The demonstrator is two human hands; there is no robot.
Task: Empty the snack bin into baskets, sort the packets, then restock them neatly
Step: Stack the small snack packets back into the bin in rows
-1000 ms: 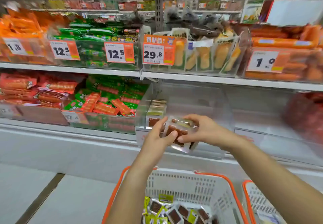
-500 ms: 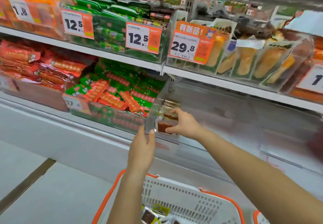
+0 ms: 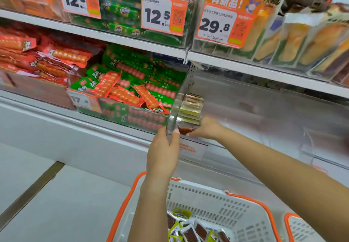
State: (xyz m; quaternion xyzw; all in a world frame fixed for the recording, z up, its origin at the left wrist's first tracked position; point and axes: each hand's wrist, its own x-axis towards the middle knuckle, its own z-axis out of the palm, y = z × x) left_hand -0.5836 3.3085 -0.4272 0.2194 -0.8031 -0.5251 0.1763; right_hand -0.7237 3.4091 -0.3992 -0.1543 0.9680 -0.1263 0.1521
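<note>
A clear plastic snack bin (image 3: 245, 109) sits on the lower shelf, with a neat row of small packets (image 3: 190, 107) standing along its left wall. My left hand (image 3: 163, 151) grips the bin's front left corner, thumb and fingers on either side of the clear wall. My right hand (image 3: 206, 128) reaches inside the bin and holds a brown snack packet (image 3: 184, 130) at the front of the row. Below, a white basket with an orange rim (image 3: 222, 209) holds several loose brown and yellow-green packets (image 3: 190, 228).
A bin of green and red sausage packs (image 3: 130, 92) sits just left of the clear bin. Price tags 12.5 and 29.8 hang on the upper shelf (image 3: 245, 68). A second orange-rimmed basket (image 3: 300, 228) shows at the lower right. Grey floor lies to the left.
Both hands carried the packet from in front of the bin into it. My left hand then took the bin's corner, and my right hand pushed the packet down into the row. The view moved closer.
</note>
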